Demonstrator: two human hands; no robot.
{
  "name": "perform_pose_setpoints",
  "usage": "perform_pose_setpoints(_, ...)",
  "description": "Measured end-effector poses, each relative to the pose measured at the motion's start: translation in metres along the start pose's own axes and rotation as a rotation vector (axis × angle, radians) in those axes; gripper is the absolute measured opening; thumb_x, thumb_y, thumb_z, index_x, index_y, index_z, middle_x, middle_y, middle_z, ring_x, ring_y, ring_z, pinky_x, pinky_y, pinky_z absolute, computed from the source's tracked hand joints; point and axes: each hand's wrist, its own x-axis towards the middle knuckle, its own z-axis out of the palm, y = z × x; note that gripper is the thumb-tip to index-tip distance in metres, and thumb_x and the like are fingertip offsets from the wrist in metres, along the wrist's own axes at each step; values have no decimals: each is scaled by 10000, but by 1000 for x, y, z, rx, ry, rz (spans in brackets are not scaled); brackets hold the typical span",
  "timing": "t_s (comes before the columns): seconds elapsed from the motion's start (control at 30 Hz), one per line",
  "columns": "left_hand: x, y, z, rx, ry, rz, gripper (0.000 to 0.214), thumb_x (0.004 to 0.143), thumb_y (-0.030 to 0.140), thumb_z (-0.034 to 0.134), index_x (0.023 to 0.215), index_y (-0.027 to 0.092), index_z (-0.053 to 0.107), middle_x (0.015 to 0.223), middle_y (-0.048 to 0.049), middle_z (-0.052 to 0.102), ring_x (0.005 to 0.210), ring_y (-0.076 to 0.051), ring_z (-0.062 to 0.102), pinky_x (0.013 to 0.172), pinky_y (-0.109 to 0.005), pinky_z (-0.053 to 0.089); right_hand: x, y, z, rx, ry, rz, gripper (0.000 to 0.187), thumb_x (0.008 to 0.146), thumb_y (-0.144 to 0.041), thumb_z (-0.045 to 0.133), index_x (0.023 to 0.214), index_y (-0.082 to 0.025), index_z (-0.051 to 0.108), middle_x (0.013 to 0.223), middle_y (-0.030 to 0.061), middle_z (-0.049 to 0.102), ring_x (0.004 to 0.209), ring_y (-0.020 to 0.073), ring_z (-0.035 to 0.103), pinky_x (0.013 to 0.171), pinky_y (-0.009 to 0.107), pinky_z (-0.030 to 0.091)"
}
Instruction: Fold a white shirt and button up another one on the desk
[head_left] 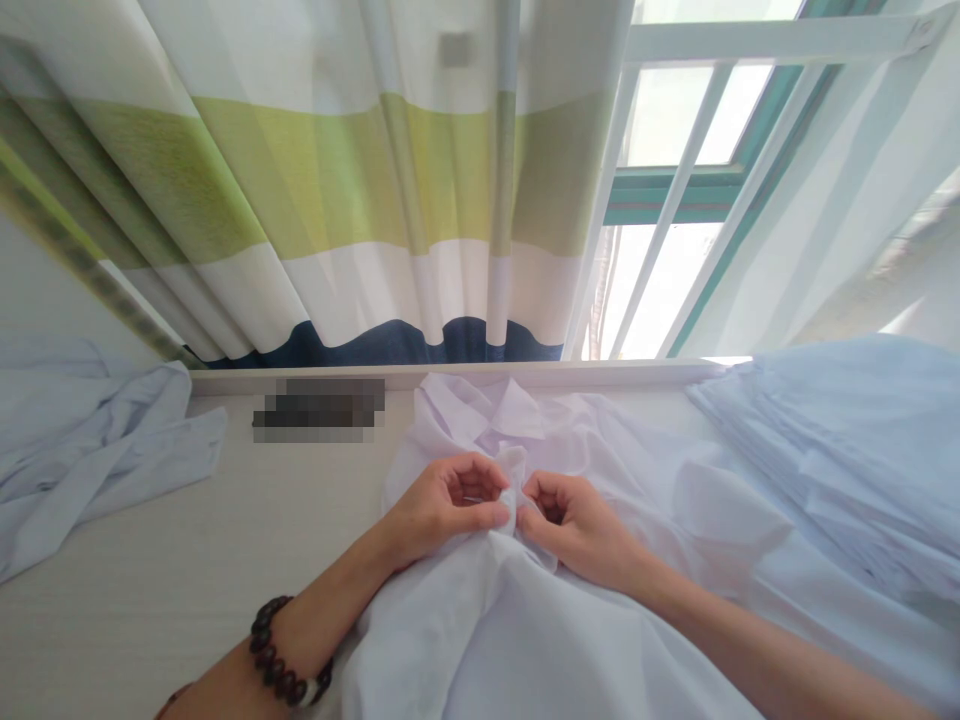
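Observation:
A white collared shirt (555, 640) lies spread before me, its collar (517, 410) toward the ledge at the far side. My left hand (457, 500) pinches the shirt's front between thumb and fingers, lifting a small fold. Right beside it, my right hand (574, 520) grips the same stretch of cloth with thumb and bent fingers. Both sets of fingertips nearly meet at the raised fold. Whether a button sits between them cannot be made out. A dark beaded bracelet (281, 665) circles my left wrist.
Folded white garments (870, 450) are stacked at the right. Another crumpled white shirt (97, 450) lies at the left. A blurred-out dark object (319, 410) rests on the pale tabletop (247, 530). Behind the raised edge hang striped curtains (360, 180), beside white railings (667, 210) and a window.

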Motion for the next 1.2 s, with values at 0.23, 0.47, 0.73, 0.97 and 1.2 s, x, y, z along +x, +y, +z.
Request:
perform_pose_setpoints(0.23,-2,1,5,49,-70,-28,232,696,237,785,807,141,604,768,9,612,720,-103,574,683,-212,448,1,0,3,-55,53,24,185,720,-200,537,586,-202,409,534,-71,359,509,75,300,462,222,227)
perform_pose_setpoints(0.47,0,0,11,177,-39,-34,196,749,267,736,825,141,607,714,29,564,649,-86,513,623,-195,412,-2,0,1,-42,155,-47,290,784,-322,527,580,-215,352,537,-66,321,516,83,292,466,227,245)
perform_pose_setpoints(0.73,0,2,9,76,-41,-86,238,709,273,776,807,123,620,704,10,597,654,-93,535,632,-200,413,-5,3,1,-71,62,-89,270,836,-370,539,643,-199,458,550,-65,342,520,87,294,464,233,234)
perform_pose_setpoints(0.97,-2,6,2,23,-28,-49,244,691,265,780,863,135,666,780,-9,639,725,-120,577,698,-221,438,-5,1,0,-72,28,-98,320,864,-389,501,614,-199,440,524,-66,331,493,82,286,444,229,217)
perform_pose_setpoints(1.2,-2,4,4,59,19,-14,254,688,275,775,880,142,675,790,-15,649,737,-130,589,703,-229,457,-6,2,0,-65,12,-79,238,822,-291,498,613,-201,426,510,-62,372,483,77,317,427,213,228)
